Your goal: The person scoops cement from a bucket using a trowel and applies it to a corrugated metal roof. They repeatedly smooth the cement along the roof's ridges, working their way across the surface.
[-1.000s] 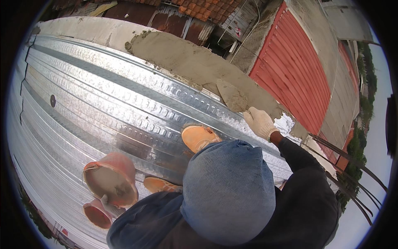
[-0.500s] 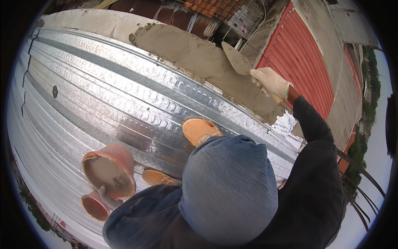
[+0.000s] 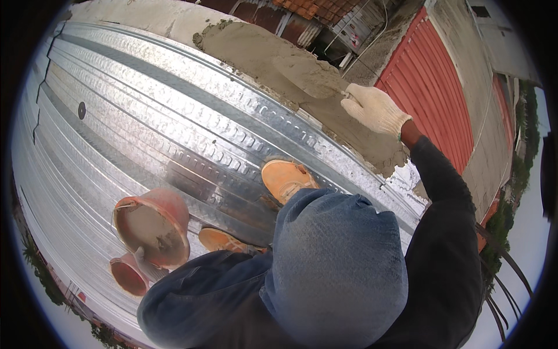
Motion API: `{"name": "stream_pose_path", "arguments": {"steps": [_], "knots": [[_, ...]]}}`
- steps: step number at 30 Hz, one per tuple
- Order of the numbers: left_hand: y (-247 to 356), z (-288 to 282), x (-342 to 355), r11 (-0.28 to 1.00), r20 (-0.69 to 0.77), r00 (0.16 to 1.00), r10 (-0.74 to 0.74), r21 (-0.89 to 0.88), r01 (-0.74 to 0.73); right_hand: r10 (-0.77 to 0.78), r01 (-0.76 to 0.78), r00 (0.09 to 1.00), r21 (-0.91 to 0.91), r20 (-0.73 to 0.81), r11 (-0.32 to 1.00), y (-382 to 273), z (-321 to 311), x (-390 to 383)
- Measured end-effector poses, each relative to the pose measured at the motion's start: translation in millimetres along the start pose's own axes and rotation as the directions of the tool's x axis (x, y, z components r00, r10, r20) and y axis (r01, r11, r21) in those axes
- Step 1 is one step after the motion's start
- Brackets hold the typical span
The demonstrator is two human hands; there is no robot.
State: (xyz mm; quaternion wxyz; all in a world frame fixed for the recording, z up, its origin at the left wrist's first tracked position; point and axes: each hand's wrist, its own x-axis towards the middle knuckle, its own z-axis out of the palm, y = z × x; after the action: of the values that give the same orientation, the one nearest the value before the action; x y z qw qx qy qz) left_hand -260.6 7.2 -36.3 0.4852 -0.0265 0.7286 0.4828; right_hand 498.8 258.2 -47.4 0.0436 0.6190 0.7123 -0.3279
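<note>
My right hand [image 3: 375, 110], in a cream knitted glove, is closed round the handle of a trowel [image 3: 314, 78]. The trowel's mortar-coated blade lies nearly flat against wet grey mortar [image 3: 250, 49] on top of a low wall, and blends in with it. My left hand [image 3: 150, 269], in a greyish glove, is at the near rim of a reddish bucket [image 3: 177, 203] with grey mortar inside. Its thumb lies over the rim; the other fingers are mostly hidden. A smaller red bucket [image 3: 125, 276] sits beside that hand.
Ribbed, shiny metal sheeting [image 3: 145, 110] lies under my orange shoes [image 3: 285, 177]. The bare wall top [image 3: 139, 20] continues to the far left. Beyond the wall are a red corrugated roof [image 3: 430, 87] and orange roof tiles [image 3: 319, 9]. Dark cables [image 3: 505, 262] hang at the right.
The trowel blade, raised on edge above the mortar before, is now laid down against it. My right hand has turned over with it and moved slightly left. The left hand stays at the bucket.
</note>
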Motion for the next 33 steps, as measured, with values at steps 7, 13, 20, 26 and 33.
{"name": "stream_pose_path", "arguments": {"steps": [7, 13, 20, 26, 33], "knots": [[24, 58, -3, 0.924, 0.083, 0.921, 0.38, 0.018, -0.383, -0.118, 0.114, 0.986, 0.048, 0.114, 0.992, -118, -14, -8], [14, 166, -17, 0.88, 0.131, 0.878, 0.459, 0.069, -0.47, -0.565, 0.627, 0.775, -0.223, 0.283, 0.747, -250, -11, 16], [17, 180, -44, 0.878, 0.185, 0.871, 0.455, 0.074, -0.474, -0.806, 0.829, 0.497, -0.449, 0.321, 0.332, -301, 19, 93], [20, 161, -22, 0.88, 0.164, 0.87, 0.465, 0.023, -0.475, -0.696, 0.877, 0.478, -0.325, 0.536, 0.353, -328, 52, 94], [19, 169, -9, 0.895, 0.164, 0.882, 0.442, -0.018, -0.445, -0.63, 0.849, 0.339, 0.062, 0.699, 0.525, -342, 75, 126]]}}
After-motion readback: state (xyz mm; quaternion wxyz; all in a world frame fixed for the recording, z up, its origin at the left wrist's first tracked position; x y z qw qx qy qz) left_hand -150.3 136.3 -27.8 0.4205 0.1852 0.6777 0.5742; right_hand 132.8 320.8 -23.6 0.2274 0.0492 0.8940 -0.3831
